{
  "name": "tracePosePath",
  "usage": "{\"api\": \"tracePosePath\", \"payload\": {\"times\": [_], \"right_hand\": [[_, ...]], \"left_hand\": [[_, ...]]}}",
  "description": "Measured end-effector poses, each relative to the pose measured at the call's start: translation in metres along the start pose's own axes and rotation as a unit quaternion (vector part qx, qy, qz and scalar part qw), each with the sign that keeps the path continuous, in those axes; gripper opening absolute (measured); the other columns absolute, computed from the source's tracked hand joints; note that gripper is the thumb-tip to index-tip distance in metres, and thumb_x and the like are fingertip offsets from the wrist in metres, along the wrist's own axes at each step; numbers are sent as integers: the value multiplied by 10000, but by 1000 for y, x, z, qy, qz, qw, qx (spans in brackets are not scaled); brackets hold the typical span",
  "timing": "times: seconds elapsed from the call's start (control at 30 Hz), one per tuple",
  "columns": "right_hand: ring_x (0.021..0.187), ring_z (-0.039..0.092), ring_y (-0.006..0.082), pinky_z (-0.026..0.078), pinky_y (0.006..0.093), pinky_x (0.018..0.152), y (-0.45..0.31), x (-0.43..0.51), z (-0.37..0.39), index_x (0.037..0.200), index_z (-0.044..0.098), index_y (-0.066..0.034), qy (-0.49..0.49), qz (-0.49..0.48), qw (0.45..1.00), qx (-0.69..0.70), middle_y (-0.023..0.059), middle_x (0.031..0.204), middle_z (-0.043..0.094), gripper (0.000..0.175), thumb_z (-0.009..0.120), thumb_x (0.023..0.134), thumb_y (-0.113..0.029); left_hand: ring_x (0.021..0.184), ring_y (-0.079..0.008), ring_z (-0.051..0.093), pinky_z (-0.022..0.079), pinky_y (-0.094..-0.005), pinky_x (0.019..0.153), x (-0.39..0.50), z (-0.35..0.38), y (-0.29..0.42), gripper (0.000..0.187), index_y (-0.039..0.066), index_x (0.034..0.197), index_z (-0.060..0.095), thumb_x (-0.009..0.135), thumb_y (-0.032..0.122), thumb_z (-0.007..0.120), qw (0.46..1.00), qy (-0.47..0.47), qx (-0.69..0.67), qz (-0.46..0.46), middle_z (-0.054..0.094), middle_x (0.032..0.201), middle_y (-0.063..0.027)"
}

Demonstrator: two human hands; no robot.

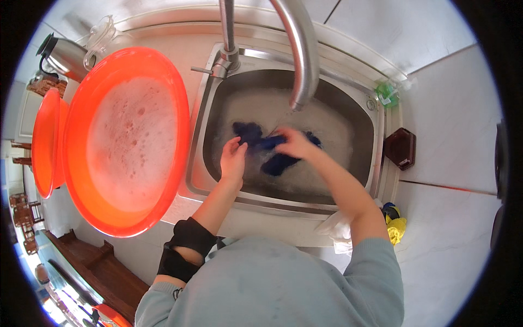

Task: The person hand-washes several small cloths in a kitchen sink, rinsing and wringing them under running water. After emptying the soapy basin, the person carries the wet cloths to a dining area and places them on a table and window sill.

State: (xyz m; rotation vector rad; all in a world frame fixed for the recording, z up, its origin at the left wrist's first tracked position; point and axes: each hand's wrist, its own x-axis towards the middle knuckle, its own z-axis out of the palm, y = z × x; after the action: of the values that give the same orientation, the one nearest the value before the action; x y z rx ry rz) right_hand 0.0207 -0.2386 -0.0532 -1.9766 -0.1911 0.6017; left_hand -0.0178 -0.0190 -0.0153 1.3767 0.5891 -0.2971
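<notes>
A dark blue cloth [280, 164] lies wet and bunched in the stainless steel sink [359, 163], in shallow cloudy water. My right hand [297, 144], blurred, has its fingers curled over the middle of the cloth, below the spout of the steel faucet [304, 61]. Cloth shows on both sides of that hand. My left hand [233, 159] is at the cloth's left end, palm turned inward and fingers apart, with nothing seen in its grasp. Whether its fingertips touch the cloth is unclear.
Left of the sink stands a large orange basin [179, 122] of foamy water, beside a second orange basin [45, 143]. Behind them are a steel thermos jug [67, 55] and a glass pitcher [102, 36]. A green bottle [387, 95] and dark red box [400, 148] line the right side.
</notes>
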Motion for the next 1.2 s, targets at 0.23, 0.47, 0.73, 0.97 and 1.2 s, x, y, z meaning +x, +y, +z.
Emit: {"api": "tracePosePath", "payload": {"times": [0.23, 0.47, 0.73, 0.97, 1.2], "right_hand": [[979, 557, 415, 461, 435, 850, 49, -14, 25, 1153, 441, 11, 234, 274, 911, -200, 249, 1043, 578, 462, 595, 732, -100], [1046, 539, 387, 446, 426, 885, 45, -47, -19, 1225, 415, -27, 114, 141, 950, -255, 229, 1124, 553, 555, 628, 713, -51], [858, 598, 321, 479, 370, 740, -98, -55, 26, 1129, 472, -122, 188, -89, 978, 1, 166, 988, 588, 424, 506, 718, -24], [683, 580, 286, 474, 377, 590, -151, -73, 67, 958, 558, -101, 116, -338, 924, -140, 89, 767, 576, 326, 595, 635, -75], [725, 605, 367, 483, 459, 623, -13, -4, 21, 1070, 544, -127, 202, -26, 944, -260, 161, 792, 627, 257, 566, 837, -234]], "left_hand": [[1100, -168, 442, 386, -366, 837, 10, 2, -12, 404, 135, 1195, 500, 821, 252, 596, 996, 1, 29, -84, 495, 1186, -57], [1290, -348, 243, 307, -613, 926, 13, 16, -15, 708, 252, 1398, 261, 797, 364, 618, 975, -41, -1, -219, 209, 1456, -105], [1118, -323, 477, 394, -524, 915, 2, 44, 10, 532, 151, 1285, 382, 876, 480, 467, 883, -216, -251, -333, 418, 1291, -109], [939, -164, 570, 485, -331, 804, 1, 26, -26, 323, 55, 1166, 507, 902, 237, 467, 896, -342, -271, -88, 588, 1024, -69], [882, -187, 581, 450, -349, 863, -21, 40, 24, 379, 101, 1051, 555, 935, 410, 369, 900, -188, -317, -232, 597, 948, -45]]}}
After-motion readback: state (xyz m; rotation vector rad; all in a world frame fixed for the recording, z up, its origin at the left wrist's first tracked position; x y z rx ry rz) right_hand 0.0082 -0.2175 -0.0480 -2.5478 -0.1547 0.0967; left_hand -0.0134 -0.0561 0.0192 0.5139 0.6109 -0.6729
